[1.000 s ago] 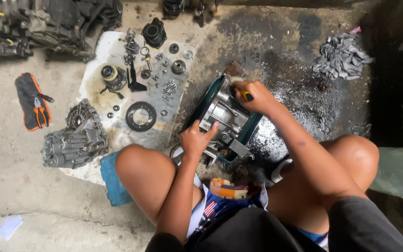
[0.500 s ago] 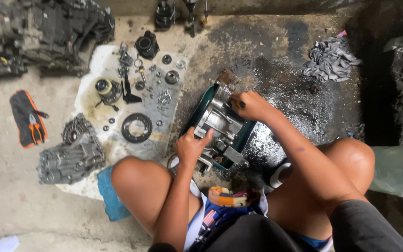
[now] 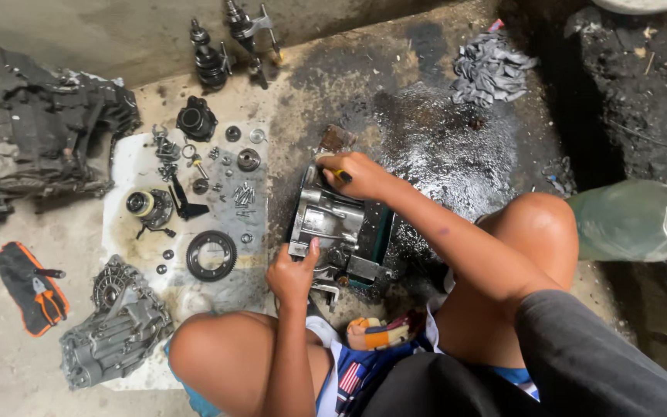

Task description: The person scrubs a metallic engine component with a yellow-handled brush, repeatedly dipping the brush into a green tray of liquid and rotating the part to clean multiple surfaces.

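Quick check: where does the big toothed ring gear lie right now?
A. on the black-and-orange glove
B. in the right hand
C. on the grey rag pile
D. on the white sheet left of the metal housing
D: the ring gear lies flat on the white sheet, left of the metal housing, untouched by either hand.

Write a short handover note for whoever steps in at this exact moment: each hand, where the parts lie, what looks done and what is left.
Left hand grips the near edge of the metal housing, which sits in a green tray on the oily floor.
Right hand holds a yellow-handled tool at the housing's far edge.
Done: the ring gear, small bolts and bearings lie on the white sheet; another casing sits beside the left knee.
Left: the housing is in hand, with parts still attached.
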Demonstrator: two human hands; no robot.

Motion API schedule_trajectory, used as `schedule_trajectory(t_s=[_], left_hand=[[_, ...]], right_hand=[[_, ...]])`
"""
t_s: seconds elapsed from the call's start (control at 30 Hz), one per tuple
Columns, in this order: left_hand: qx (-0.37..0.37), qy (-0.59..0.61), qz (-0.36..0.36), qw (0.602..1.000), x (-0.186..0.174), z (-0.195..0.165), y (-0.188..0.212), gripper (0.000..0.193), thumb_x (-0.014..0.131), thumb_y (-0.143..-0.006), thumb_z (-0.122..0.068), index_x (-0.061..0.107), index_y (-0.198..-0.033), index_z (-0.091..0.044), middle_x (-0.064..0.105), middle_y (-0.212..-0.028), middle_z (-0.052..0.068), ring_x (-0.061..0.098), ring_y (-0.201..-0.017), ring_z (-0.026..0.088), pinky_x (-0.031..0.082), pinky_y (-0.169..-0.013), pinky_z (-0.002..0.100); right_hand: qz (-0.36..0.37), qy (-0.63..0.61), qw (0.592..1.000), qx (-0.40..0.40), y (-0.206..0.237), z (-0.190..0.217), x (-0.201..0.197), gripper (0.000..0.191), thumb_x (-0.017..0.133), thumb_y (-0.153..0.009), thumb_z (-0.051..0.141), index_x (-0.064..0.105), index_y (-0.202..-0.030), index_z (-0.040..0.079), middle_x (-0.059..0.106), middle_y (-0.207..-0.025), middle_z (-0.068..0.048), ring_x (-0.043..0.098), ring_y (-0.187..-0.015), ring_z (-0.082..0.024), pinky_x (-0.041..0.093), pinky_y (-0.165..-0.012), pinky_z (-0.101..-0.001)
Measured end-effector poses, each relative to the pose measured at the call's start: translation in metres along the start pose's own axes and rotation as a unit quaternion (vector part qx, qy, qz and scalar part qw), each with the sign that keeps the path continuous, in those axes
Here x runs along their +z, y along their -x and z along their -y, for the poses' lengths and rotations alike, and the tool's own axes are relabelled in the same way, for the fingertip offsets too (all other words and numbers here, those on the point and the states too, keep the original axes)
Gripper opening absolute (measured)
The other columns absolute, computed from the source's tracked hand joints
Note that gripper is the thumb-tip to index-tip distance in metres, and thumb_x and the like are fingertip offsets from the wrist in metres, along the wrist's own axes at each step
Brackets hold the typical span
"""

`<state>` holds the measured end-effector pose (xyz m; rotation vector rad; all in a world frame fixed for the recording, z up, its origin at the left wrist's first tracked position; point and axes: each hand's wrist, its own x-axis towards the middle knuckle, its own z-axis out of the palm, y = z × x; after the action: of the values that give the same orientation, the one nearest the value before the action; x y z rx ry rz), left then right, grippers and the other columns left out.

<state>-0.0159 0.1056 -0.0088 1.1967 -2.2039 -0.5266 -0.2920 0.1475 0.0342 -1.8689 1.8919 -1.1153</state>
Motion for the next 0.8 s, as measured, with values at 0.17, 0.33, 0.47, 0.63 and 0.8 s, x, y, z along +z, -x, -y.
schedule_trajectory(t_s=[0.17,0.33,0.47,0.63,0.8], left_hand=[[-0.009,-0.054,-0.01,0.998,0.006,0.007,-0.005,0.056,0.079,-0.081,-0.06,0.072,-0.078,-0.005,0.068,-0.064,0.021,0.065,-0.058,0.045,0.05,-0.054,0.052],[-0.004,-0.045,-0.005,0.999,0.009,0.009,0.002,0.062,0.078,-0.077,-0.063,0.074,-0.085,-0.002,0.067,-0.063,0.022,0.065,-0.053,0.042,0.051,-0.053,0.051],[0.002,-0.065,-0.004,0.998,0.007,0.01,0.002,0.055,0.078,-0.083,-0.061,0.075,-0.083,-0.006,0.068,-0.065,0.02,0.065,-0.058,0.044,0.051,-0.056,0.051],[0.024,-0.015,-0.014,1.0,0.007,0.005,0.002,0.051,0.078,-0.081,-0.06,0.075,-0.08,-0.009,0.068,-0.064,0.017,0.066,-0.056,0.042,0.05,-0.053,0.051],[-0.033,-0.01,-0.019,0.999,0.005,-0.003,0.004,0.056,0.078,-0.08,-0.061,0.071,-0.078,-0.005,0.067,-0.062,0.02,0.066,-0.056,0.042,0.052,-0.051,0.051]], right_hand=[[0.195,0.061,0.976,0.072,0.002,-0.001,0.005,0.023,0.068,-0.08,0.01,0.071,-0.101,0.002,0.071,-0.081,-0.02,0.069,-0.08,-0.039,0.055,-0.073,-0.0498],[0.0,0.01,1.0,0.018,0.0,0.001,0.009,0.022,0.066,-0.088,0.009,0.068,-0.108,-0.001,0.069,-0.087,-0.024,0.068,-0.073,-0.04,0.055,-0.068,-0.0499],[0.158,0.074,0.982,0.066,0.002,0.001,0.011,0.021,0.068,-0.082,0.01,0.068,-0.1,0.001,0.07,-0.085,-0.023,0.069,-0.078,-0.039,0.056,-0.071,-0.0494],[0.015,0.028,0.999,-0.024,0.003,0.0,0.005,0.025,0.067,-0.086,0.009,0.066,-0.109,-0.002,0.069,-0.091,-0.026,0.068,-0.084,-0.043,0.055,-0.075,-0.0506],[0.118,0.046,0.992,0.015,-0.005,0.005,-0.003,0.02,0.068,-0.082,0.01,0.069,-0.101,0.003,0.071,-0.085,-0.021,0.07,-0.076,-0.041,0.056,-0.068,-0.0498]])
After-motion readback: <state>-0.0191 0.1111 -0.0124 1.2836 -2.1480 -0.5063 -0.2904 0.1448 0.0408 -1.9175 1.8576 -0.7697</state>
